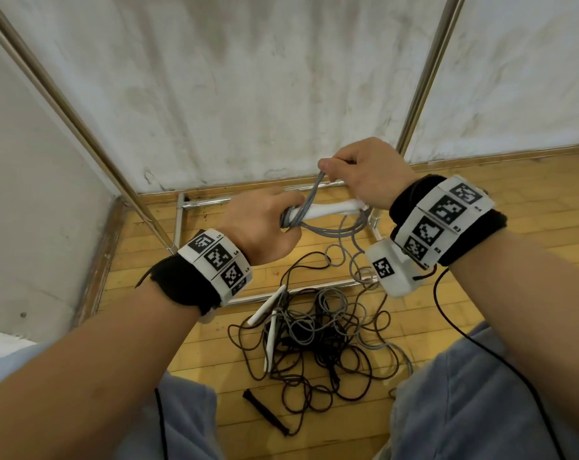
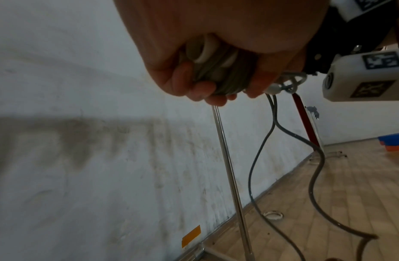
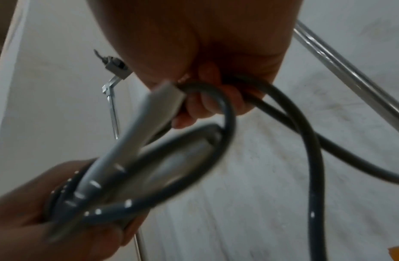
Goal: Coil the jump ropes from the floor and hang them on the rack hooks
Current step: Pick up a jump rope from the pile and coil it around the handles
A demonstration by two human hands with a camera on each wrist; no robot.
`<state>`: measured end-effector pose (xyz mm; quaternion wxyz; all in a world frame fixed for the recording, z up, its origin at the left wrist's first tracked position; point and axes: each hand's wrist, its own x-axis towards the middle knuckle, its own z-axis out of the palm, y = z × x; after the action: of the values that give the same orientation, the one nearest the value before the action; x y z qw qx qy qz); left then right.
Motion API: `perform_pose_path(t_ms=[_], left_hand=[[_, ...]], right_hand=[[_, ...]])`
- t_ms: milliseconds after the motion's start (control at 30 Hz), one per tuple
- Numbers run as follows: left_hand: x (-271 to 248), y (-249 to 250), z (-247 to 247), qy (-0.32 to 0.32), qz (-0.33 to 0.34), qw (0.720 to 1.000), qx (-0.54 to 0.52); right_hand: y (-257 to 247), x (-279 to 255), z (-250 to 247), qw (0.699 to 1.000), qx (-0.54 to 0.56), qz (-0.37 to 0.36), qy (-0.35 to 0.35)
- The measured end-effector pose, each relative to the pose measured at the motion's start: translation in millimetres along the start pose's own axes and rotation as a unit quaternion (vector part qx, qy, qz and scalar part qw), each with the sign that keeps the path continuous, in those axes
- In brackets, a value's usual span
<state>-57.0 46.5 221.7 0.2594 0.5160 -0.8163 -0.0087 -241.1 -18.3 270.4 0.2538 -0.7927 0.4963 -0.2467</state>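
My left hand [image 1: 265, 224] grips a bundle of grey jump rope [image 1: 334, 229] coils together with its white handles [image 1: 328, 207]; in the left wrist view the coils [image 2: 218, 70] sit inside the curled fingers. My right hand [image 1: 361, 174] pinches a strand of the same grey rope [image 3: 310, 151] just above the handles. The white handle [image 3: 136, 141] runs between both hands in the right wrist view. Loops hang from the hands toward the floor. No rack hook shows in any view.
A tangled pile of brown and grey ropes [image 1: 324, 343] with white handles [image 1: 268, 307] and a black handle [image 1: 265, 411] lies on the wooden floor. The metal rack's poles [image 1: 62, 104] and base frame [image 1: 195, 204] stand against the white wall.
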Motion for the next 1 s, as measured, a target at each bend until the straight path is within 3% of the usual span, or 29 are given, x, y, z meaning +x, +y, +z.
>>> perform_pose_path(t_ms=[167,300,400,500,567,667,800,1000], left_hand=[[2,15,-18,0.002,-0.032,0.992,-0.121],[7,28,-25,0.047,-0.126,0.957,-0.257],[10,29,-28,0.068,-0.181,0.937,-0.291],[12,25,-27,0.077,-0.247,0.917,-0.304],[13,21,-27,0.085,-0.28,0.896,-0.334],[17,11,-25,0.101,-0.321,0.877,-0.341],[19,2,-17,0.089,-0.323,0.895,-0.294],[22,-1,-11,0.101,-0.287,0.922,-0.241]], right_hand=[[6,2,-13,0.987,0.128,0.039,-0.083],[10,2,4,0.985,0.115,0.06,-0.112],[5,-6,26,0.96,0.235,0.075,-0.131],[3,-8,47,0.944,0.273,0.094,-0.16],[0,-11,57,0.95,0.263,0.08,-0.15],[-10,-17,70,0.967,0.239,0.038,-0.083],[-15,-22,80,0.984,0.163,-0.004,-0.073],[-9,-19,73,0.994,0.064,0.011,-0.086]])
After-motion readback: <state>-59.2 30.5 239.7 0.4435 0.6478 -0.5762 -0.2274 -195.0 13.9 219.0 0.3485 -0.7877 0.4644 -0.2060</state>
